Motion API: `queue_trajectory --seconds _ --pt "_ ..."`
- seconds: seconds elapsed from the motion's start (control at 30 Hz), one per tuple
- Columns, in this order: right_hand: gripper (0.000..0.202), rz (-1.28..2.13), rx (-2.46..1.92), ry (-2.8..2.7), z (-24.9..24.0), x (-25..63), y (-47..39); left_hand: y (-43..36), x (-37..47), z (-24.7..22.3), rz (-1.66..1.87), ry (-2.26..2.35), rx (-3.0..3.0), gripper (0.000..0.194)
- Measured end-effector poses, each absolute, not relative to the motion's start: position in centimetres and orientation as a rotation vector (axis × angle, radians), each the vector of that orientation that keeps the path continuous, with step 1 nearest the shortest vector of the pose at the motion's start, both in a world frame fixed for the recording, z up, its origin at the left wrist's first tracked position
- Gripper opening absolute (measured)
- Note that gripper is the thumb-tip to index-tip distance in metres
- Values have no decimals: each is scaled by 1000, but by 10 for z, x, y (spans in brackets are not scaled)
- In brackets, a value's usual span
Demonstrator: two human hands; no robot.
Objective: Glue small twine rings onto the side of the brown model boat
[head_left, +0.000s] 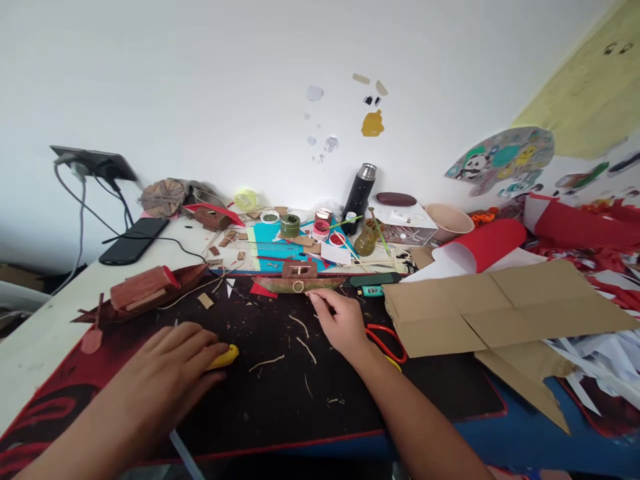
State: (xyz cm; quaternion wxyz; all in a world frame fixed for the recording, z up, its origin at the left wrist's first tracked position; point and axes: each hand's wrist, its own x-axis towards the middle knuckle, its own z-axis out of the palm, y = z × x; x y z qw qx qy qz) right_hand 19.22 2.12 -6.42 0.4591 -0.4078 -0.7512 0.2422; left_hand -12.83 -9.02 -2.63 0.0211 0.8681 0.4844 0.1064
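Observation:
My left hand [180,367], at the lower left, is closed around a yellow tool [226,357]; most of it is hidden under my fingers, so its kind does not show. A pale strip [186,455] sticks out below that hand. My right hand [340,317] is in a pinch, its fingertips at the lower edge of a small model boat [273,285] with a brown cabin and greenish hull. A light ring [299,287] sits on the hull beside those fingertips. Whatever the pinch holds is too small to make out. Twine scraps [306,350] lie between my hands.
A larger brown model boat [145,290] and a phone [134,241] lie left. Paint jars [290,227], a black flask [359,193] and a brush jar [367,239] stand behind. Red-handled scissors [387,341] and cardboard [500,303] are right. A cable [175,237] crosses the table.

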Motion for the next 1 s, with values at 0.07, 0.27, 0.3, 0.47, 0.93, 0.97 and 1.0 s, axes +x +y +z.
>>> queue_trajectory --seconds 0.07,0.27,0.3,0.47,0.93,0.97,1.0 --pt "26 565 -990 -1862 -64 191 21 -98 -122 -39 347 1599 2757 29" --pt "27 464 -961 -1925 -64 189 22 -99 -110 -46 275 1677 2758 34" --pt "28 452 -963 -1925 -63 189 22 -97 -110 -44 272 1671 2744 34" --pt "28 422 -956 -1850 -48 191 23 -87 -118 -48 310 1679 2757 31" --pt "26 593 -1102 -2381 -34 235 -25 -75 -122 -44 580 1701 2676 31" --pt "27 570 -1145 -2399 -37 241 -29 -74 -115 -42 558 1670 2664 31" --pt "29 555 -1174 -2414 -41 246 -32 -73 -109 -39 527 1630 2660 29"
